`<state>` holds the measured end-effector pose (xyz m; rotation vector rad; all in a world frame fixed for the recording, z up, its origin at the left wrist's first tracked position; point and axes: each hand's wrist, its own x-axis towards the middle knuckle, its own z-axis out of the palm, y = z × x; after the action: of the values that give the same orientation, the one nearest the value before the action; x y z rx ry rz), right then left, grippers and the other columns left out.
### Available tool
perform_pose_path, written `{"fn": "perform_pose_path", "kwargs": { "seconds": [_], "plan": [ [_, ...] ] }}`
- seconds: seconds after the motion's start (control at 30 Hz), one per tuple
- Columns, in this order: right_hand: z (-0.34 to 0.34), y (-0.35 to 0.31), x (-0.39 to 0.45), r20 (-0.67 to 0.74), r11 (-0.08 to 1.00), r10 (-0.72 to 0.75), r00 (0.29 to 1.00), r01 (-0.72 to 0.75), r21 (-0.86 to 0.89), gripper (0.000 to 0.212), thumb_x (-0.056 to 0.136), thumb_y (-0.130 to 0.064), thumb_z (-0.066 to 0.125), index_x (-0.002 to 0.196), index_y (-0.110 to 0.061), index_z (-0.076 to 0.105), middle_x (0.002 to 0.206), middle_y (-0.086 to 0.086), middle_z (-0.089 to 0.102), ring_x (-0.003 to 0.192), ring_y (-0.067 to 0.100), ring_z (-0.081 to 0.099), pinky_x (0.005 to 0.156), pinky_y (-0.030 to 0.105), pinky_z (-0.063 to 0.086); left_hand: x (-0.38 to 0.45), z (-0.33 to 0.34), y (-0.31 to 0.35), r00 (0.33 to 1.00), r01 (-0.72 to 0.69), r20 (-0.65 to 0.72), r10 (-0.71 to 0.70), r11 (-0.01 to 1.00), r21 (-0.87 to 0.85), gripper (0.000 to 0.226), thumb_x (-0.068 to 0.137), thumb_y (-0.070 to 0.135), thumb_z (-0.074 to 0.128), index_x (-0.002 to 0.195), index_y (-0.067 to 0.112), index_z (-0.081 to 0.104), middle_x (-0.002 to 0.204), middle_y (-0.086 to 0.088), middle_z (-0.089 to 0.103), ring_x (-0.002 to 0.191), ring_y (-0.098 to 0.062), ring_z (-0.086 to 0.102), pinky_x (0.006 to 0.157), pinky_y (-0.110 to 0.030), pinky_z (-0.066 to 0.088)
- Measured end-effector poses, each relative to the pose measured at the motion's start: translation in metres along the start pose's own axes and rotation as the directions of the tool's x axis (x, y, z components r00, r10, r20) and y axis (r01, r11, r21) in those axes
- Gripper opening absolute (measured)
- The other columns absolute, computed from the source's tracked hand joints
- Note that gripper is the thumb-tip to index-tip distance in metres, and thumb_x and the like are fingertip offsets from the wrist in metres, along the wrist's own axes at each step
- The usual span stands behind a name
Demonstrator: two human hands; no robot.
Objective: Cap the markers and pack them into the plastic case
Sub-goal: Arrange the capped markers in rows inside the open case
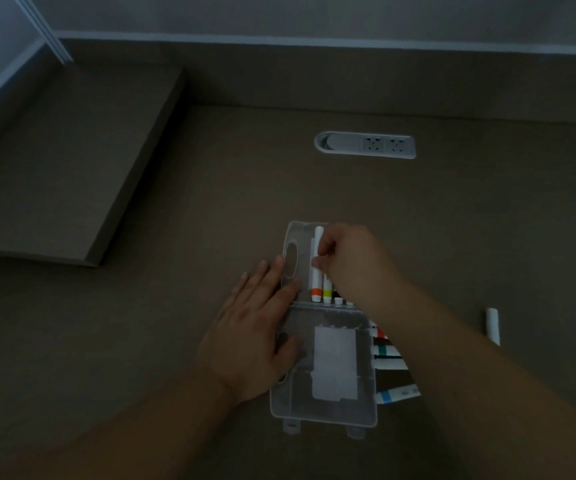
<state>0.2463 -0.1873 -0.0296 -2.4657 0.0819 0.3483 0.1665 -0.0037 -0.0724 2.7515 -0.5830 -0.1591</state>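
A clear plastic case (292,244) lies open on the desk, its lid (324,407) folded toward me with a white label inside. My right hand (348,258) pinches a white marker with an orange band (317,268) at the case's left side. A yellow-banded marker (327,291) and other marker ends lie beside it in the case. My left hand (255,330) rests flat on the case's left edge, fingers spread. Several markers with red, green and blue bands (388,351) lie on the desk right of the lid, partly hidden by my right forearm.
A lone white marker or cap (492,325) lies on the desk at the right. A recessed power socket strip (366,145) sits farther back. A raised brown shelf block (71,168) stands at the left. The wall runs along the back.
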Motion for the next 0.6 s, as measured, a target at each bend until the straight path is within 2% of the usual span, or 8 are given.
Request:
{"fn": "perform_pose_path", "kwargs": {
  "seconds": [0.07,0.17,0.3,0.37,0.43,0.47,0.53,0.6],
  "plan": [
    [0.005,0.001,0.006,0.003,0.999,0.006,1.000,-0.006,-0.054,0.013,0.090,-0.020,0.068,0.079,-0.025,0.064,0.085,-0.003,0.065,0.080,0.014,0.063,0.071,0.028,0.050,0.000,0.001,0.000,1.000,0.002,0.001,-0.002,1.000,0.006,0.077,0.089,0.060,0.042,0.155,0.033,0.014,0.164,0.008,-0.011,0.149,-0.009,-0.014,0.121,-0.033,-0.005],
    [0.014,0.003,0.013,-0.014,0.994,0.015,1.000,-0.017,-0.108,0.009,0.092,-0.014,0.064,0.087,-0.020,0.070,0.090,0.000,0.068,0.080,0.013,0.063,0.069,0.023,0.044,0.000,0.000,0.000,1.000,0.001,0.002,-0.001,1.000,0.006,0.077,0.089,0.061,0.041,0.155,0.033,0.013,0.163,0.009,-0.012,0.149,-0.009,-0.014,0.121,-0.033,-0.006],
    [0.008,0.003,0.003,0.000,0.998,-0.008,1.000,0.008,-0.060,0.006,0.093,-0.016,0.064,0.091,-0.015,0.070,0.091,0.001,0.069,0.076,0.012,0.058,0.068,0.023,0.040,-0.001,0.000,0.001,1.000,0.000,0.005,0.000,1.000,0.017,0.076,0.090,0.061,0.040,0.155,0.033,0.013,0.163,0.008,-0.012,0.149,-0.008,-0.015,0.119,-0.030,-0.009],
    [0.001,0.008,-0.008,-0.061,1.000,-0.025,0.998,0.026,0.014,0.005,0.089,-0.020,0.068,0.085,-0.017,0.067,0.086,0.000,0.067,0.076,0.014,0.059,0.069,0.028,0.046,0.000,0.000,0.001,1.000,0.001,0.003,-0.001,1.000,0.014,0.076,0.090,0.060,0.041,0.156,0.033,0.013,0.164,0.008,-0.011,0.149,-0.008,-0.014,0.119,-0.030,-0.008],
    [-0.009,0.018,-0.019,-0.115,0.991,0.030,0.993,-0.014,0.131,0.011,0.088,-0.023,0.071,0.079,-0.023,0.064,0.080,-0.003,0.065,0.074,0.014,0.063,0.071,0.036,0.053,-0.001,0.001,0.000,1.000,0.004,0.007,-0.004,1.000,0.021,0.076,0.090,0.061,0.040,0.155,0.035,0.010,0.163,0.010,-0.014,0.149,-0.007,-0.015,0.119,-0.030,-0.008],
    [-0.017,0.025,-0.024,-0.121,0.986,0.065,0.991,-0.045,0.159,0.012,0.088,-0.023,0.070,0.079,-0.026,0.063,0.080,-0.005,0.063,0.075,0.012,0.061,0.071,0.035,0.053,-0.001,0.001,-0.001,1.000,0.005,0.012,-0.006,1.000,0.024,0.076,0.090,0.062,0.039,0.155,0.036,0.007,0.163,0.011,-0.015,0.149,-0.007,-0.016,0.119,-0.030,-0.008],
    [-0.036,0.042,-0.035,-0.120,0.979,0.145,0.982,-0.125,0.158,0.009,0.090,-0.024,0.068,0.084,-0.027,0.062,0.082,-0.007,0.060,0.078,0.008,0.057,0.073,0.031,0.047,-0.001,0.001,-0.003,1.000,0.006,0.020,-0.006,1.000,0.022,0.076,0.091,0.063,0.039,0.154,0.037,0.005,0.163,0.011,-0.016,0.148,-0.006,-0.017,0.119,-0.030,-0.006],
    [-0.060,0.066,-0.048,-0.148,0.969,0.226,0.963,-0.207,0.132,0.007,0.090,-0.026,0.068,0.085,-0.026,0.063,0.083,-0.005,0.061,0.080,0.012,0.058,0.075,0.034,0.048,0.001,0.003,-0.004,1.000,-0.001,0.018,0.000,1.000,0.024,0.076,0.091,0.062,0.040,0.155,0.037,0.007,0.163,0.010,-0.013,0.149,-0.006,-0.015,0.120,-0.032,-0.005]
  ]
}}
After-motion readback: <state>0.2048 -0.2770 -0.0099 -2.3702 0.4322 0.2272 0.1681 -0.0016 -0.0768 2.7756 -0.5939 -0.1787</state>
